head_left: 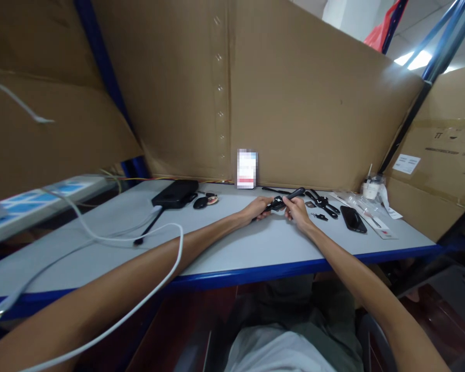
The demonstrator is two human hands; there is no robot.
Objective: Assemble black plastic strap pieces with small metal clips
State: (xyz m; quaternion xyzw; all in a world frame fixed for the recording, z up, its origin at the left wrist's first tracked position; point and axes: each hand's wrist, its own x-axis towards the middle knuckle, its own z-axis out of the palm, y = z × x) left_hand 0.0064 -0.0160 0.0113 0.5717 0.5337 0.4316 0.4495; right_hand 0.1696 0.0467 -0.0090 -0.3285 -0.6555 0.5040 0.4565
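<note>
Both of my hands are in front of me, above the grey table (225, 245), and between them is a black strap-like thing (278, 203) with a small pale spot near its middle. My left hand (257, 208) has its fingers closed around the lower left part of it, and my right hand (296, 213) pinches it near the other end, where a dark, rounded length points up and to the right. If this length is one body with the strap or a separate piece, I cannot tell, because my fingers cover the place where they meet. As I judge it, the work is somewhere in the middle: the thing is already picked up and gripped from both sides, but it is not yet laid down, and no finished join or separation can be seen on it. Just to the right of my right hand, a crossed black strap piece (323, 202) and a small black part (321, 216) lie on the table, with no finger on them, so perhaps they are left for a later turn. Further right are a black phone (353, 219) and clear plastic wrapping (362, 205). Behind my hands a lit screen (247, 169) stands against the cardboard (294, 103), its content blurred.
</note>
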